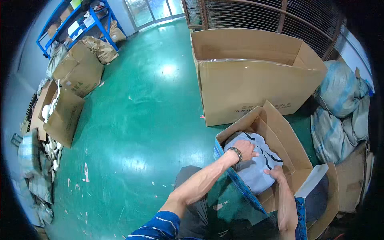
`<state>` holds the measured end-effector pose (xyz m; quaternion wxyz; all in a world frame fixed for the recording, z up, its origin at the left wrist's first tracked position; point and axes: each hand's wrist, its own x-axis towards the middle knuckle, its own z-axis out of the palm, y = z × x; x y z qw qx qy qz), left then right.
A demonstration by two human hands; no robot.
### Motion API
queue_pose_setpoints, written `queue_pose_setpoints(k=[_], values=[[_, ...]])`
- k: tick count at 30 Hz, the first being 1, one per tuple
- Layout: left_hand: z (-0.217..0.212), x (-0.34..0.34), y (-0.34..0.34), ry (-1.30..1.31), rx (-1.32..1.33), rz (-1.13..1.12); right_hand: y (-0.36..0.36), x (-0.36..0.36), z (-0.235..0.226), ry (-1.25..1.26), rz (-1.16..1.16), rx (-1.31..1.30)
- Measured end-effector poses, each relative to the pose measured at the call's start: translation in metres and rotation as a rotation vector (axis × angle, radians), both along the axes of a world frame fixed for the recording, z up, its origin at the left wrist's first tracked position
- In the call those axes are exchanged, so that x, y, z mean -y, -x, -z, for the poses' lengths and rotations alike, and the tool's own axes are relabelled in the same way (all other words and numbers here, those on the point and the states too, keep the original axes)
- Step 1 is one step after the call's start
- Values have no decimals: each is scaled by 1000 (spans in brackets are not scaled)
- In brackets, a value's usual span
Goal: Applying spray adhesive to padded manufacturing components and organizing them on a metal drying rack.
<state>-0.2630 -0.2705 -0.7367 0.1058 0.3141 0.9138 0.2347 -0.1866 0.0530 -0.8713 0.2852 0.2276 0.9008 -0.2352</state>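
An open cardboard box [280,124] sits on the green floor at my lower right. Inside it lies a light blue garment [256,168] with dark curved markings. My left hand [246,149], with a dark watch on its wrist, presses on the garment's upper left part. My right hand [276,173] rests on the garment's right edge, fingers curled at the fabric. Whether either hand actually grips the cloth is unclear. A blue and white flat carton [310,188] leans at the box's right side.
A big empty cardboard box [256,84] stands behind the small one. Stuffed sacks [340,108] pile up on the right. More boxes [76,72] and blue shelving [80,20] line the left. A metal rack [264,16] stands at the back.
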Motion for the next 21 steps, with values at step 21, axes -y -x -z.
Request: queue_pose_setpoints(k=[21], values=[[5, 7, 6, 147, 42, -3, 13, 51, -85, -253, -261, 12]])
